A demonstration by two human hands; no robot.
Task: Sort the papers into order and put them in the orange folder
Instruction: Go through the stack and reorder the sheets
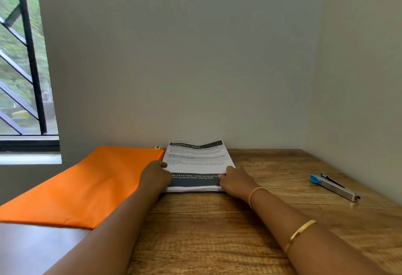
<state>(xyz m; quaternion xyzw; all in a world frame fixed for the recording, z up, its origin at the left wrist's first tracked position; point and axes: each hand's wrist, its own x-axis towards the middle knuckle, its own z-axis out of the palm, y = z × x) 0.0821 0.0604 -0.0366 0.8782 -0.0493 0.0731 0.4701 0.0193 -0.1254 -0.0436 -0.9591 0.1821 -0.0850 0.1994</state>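
We had the stack of papers (196, 166) lying flat on the wooden table (217, 231), its far end close to the grey wall (174, 57). The top sheet showed a dark header band reading "DRESSING TABLE", with another dark band of white print near our end. The far corners of that sheet curled up a little.

Both hands were on it. The left hand (155, 175) gripped the stack's left edge, knuckles bent and thumb laid over the top sheet. Where the fingers ended we could not tell, as the hand hid them. The right hand (233, 180) took the right edge, thumb pressed on the dark lower band and the fingers curled along the side of the pile. So we had one hand clasping each side, with both forearms stretched out over the wood.

The orange folder (87, 183) lay closed and flat just left of the papers, touching or nearly touching them at the far corner, and it ran back toward us over the table's left edge.

Well to the right, apart from everything, sat a stapler (335, 186) in metal with a blue end. On the right wrist we saw a thin pink band (256, 192), and further up the arm a gold bangle (299, 234). A barred window (21, 57) filled the upper left, with green blur beyond it.
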